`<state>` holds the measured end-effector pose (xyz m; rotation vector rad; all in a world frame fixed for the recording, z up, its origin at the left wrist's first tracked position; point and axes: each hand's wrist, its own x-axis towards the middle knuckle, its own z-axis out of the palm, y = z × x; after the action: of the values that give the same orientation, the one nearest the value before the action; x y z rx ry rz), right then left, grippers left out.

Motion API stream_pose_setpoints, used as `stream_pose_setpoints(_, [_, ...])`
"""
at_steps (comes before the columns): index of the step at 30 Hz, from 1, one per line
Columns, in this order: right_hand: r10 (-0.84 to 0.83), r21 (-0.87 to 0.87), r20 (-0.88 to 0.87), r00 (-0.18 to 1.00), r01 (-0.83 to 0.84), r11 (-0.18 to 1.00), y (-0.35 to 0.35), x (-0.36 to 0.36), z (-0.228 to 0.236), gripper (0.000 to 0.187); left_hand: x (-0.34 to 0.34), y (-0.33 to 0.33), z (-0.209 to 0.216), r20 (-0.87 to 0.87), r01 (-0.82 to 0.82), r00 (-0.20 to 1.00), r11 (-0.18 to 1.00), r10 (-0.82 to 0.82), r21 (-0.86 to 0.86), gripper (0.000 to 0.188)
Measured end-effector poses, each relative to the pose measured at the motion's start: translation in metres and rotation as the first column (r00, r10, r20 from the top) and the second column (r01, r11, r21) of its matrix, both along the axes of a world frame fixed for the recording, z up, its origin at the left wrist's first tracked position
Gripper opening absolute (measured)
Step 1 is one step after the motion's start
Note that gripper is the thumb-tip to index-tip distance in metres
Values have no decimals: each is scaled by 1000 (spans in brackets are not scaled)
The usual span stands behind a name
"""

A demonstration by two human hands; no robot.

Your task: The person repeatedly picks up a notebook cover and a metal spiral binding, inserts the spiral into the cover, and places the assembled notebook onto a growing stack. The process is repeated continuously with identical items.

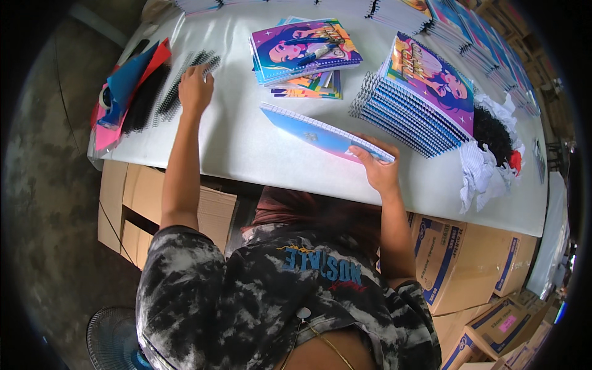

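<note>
My right hand (381,172) grips one end of an unbound notebook (320,137), thumb on its blue-and-pink cover. Its long edge, lined with punched holes, faces up, and no coil shows in it. Off to the left, my left hand (196,91) is on a pile of black spiral binding coils (169,102), its fingers bent and pinched at the pile's upper end. Beyond the held notebook lies a loose stack of illustrated notebooks (305,52) with a pen-like tool (317,54) on top. Right of it stands a tall stack of coil-bound notebooks (419,108).
Blue and pink plastic sheets (132,80) and a tape roll (106,98) lie at the table's left end. Crumpled paper (484,169) and a black tangled bundle (491,137) sit at the right. More notebook stacks (456,37) line the far edge. Cardboard boxes (459,259) stand below.
</note>
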<state>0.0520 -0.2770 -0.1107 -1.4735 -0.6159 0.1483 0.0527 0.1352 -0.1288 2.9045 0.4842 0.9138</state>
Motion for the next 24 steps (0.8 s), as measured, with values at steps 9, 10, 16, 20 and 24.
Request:
stream_pose_setpoints(9, [40, 12, 62, 997, -41, 999, -9, 6, 5, 28, -1, 26, 6, -84, -142, 988, 982, 132, -128, 31])
stream_pose_setpoints(10, [57, -1, 55, 997, -57, 998, -11, 8, 3, 28, -1, 27, 17, -99, -192, 979, 968, 178, -158, 31])
stream_pose_setpoints(16, [-49, 12, 105, 993, 48, 999, -10, 16, -5, 26, -1, 14, 56, -130, -223, 970, 966, 207, -130, 31])
stream_pose_setpoints(20, [-76, 52, 83, 994, 72, 996, -6, 17, -1, 25, 6, 20, 48, -204, -263, 942, 963, 268, 52, 31])
stream_pose_setpoints(24, [-80, 46, 96, 992, 76, 996, -7, 18, -2, 24, 7, 8, 53, -125, -213, 972, 969, 197, -124, 32])
